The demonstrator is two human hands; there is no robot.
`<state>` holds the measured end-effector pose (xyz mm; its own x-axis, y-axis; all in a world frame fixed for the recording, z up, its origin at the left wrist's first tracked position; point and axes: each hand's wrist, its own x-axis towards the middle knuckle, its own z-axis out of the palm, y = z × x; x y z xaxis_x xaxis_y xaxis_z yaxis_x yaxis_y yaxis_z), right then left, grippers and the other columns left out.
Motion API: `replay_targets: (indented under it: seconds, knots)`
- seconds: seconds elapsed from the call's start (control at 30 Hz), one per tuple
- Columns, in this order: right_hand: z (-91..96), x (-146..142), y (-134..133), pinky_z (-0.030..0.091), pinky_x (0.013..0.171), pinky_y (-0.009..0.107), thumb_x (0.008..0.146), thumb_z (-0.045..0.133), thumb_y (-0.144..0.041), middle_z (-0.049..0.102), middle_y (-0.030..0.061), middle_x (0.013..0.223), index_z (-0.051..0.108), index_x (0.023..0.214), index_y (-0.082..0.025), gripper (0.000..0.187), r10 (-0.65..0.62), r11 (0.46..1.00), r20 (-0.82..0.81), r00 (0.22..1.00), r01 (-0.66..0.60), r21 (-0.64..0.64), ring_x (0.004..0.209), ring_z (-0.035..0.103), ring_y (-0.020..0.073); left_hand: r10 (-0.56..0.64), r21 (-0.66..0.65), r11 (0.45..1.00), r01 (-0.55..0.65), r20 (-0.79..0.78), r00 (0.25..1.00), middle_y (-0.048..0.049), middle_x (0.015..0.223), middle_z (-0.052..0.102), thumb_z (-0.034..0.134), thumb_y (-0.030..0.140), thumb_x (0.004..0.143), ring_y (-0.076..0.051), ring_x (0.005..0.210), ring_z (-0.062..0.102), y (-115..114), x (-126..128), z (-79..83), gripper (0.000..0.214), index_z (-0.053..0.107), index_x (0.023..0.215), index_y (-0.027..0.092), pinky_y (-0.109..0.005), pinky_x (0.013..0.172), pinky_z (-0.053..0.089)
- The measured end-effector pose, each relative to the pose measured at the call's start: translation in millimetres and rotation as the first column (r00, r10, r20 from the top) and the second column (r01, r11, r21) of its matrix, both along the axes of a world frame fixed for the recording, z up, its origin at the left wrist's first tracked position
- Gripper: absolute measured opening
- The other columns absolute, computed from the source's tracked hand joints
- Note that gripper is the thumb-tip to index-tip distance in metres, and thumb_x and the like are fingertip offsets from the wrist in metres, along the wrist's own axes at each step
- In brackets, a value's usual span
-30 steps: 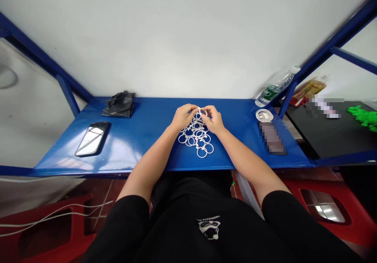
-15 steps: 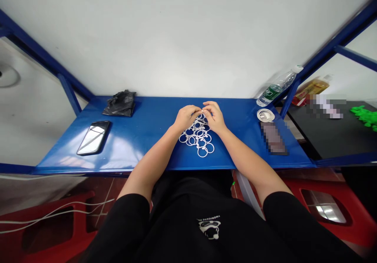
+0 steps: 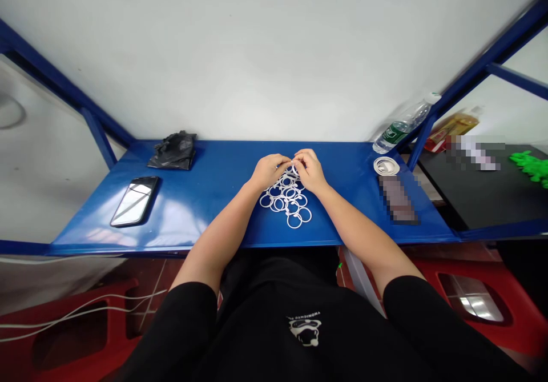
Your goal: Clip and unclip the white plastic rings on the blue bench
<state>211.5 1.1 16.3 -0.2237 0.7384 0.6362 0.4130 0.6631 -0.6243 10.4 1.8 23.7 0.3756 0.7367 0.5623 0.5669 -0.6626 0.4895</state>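
Note:
Several thin white rings point(image 3: 294, 221), each with a small round knob, lie overlapping in a pile on the blue table point(image 3: 218, 199). At the far end of the pile, my left hand point(image 3: 269, 171) pinches a white ring between thumb and fingers. My right hand point(image 3: 311, 171) meets it fingertip to fingertip and is closed on the same small white piece. Most of that ring is hidden by the fingers, and the rings just below partly overlap it in view.
On the left lie a phone point(image 3: 135, 202) and a crumpled black plastic bag point(image 3: 173, 151). To the right are a water bottle point(image 3: 402, 128), a coiled white cable point(image 3: 386, 166) and a blurred-out item point(image 3: 398, 199). A blue metal frame point(image 3: 98, 133) flanks the table.
Both hands stay together at the same place, with slight finger movement, the right fingers bending in a little. The pile looks unchanged, and the view has shifted very slightly.

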Motion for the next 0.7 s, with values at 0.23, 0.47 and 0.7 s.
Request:
replay_targets:
  seconds: [0.23, 0.47, 0.7]
  knots:
    - [0.0, 1.8, 0.6, 0.053, 0.077, 0.034, 0.097, 0.064, -0.031, 0.074, 0.0039, 0.087, 0.075, 0.09, -0.022, 0.016, -0.043, 0.99, 0.063, 0.997, 0.051, -0.135, 0.078, 0.066, 0.0197, 0.145, 0.067, 0.988, -0.142, -0.047, 0.988, -0.0077, 0.103, 0.081, 0.052, 0.041, 0.11, -0.023, 0.099, 0.073, 6.8, -17.2, 5.5, 0.035, 0.081, 0.104, 0.022, -0.038, 0.095, 0.05]
    - [-3.2, 0.7, -0.8, 0.053, 0.073, 0.033, 0.095, 0.066, -0.032, 0.079, 0.0036, 0.087, 0.079, 0.09, -0.023, 0.017, -0.037, 0.981, 0.06, 0.998, 0.047, -0.187, 0.074, 0.069, 0.0194, 0.449, -0.192, 0.847, -0.495, -0.239, 0.861, -0.0124, 0.132, 0.073, 0.068, 0.033, 0.098, -0.037, 0.123, 0.061, 21.8, -46.1, -17.0, 0.024, 0.081, 0.116, 0.025, -0.055, 0.107, 0.045]
    - [-4.9, 0.8, -1.4, 0.055, 0.074, 0.034, 0.094, 0.067, -0.033, 0.08, 0.004, 0.088, 0.08, 0.092, -0.023, 0.017, -0.02, 0.977, 0.076, 0.997, 0.035, -0.209, 0.077, 0.073, 0.021, 0.435, -0.24, 0.838, -0.489, -0.246, 0.866, -0.008, 0.133, 0.073, 0.071, 0.031, 0.095, -0.037, 0.128, 0.06, 25.6, -50.9, -24.4, 0.015, 0.082, 0.106, 0.03, -0.06, 0.111, 0.039]
